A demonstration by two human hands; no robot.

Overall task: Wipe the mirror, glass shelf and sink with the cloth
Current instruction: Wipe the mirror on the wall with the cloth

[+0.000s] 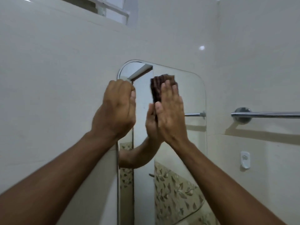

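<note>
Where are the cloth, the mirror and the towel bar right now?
cloth [156, 85]: head view, brown fabric above the fingertips.
mirror [193, 95]: head view, bare glass near right edge.
towel bar [267, 114]: head view, middle of the chrome rod.

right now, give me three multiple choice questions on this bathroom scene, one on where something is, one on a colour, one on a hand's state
1. Where is the chrome towel bar?
A. on the wall right of the mirror
B. above the mirror
C. left of the mirror

2. What colour is the ribbed cloth?
A. white
B. dark brown
C. bright blue

3. How does the right hand meet the cloth?
A. flat, fingers straight, pressing it on the rounded frameless wall mirror
B. hanging idle, off the cloth
C. wringing it in a fist

Answers:
1. A, the bar is fixed to the tiles beyond the mirror's right edge.
2. B, the cloth shows dark brown above and beside the fingers.
3. A, the palm and straight fingers lie over the cloth against the glass, while the left hand is curled at the mirror's left edge.
</note>
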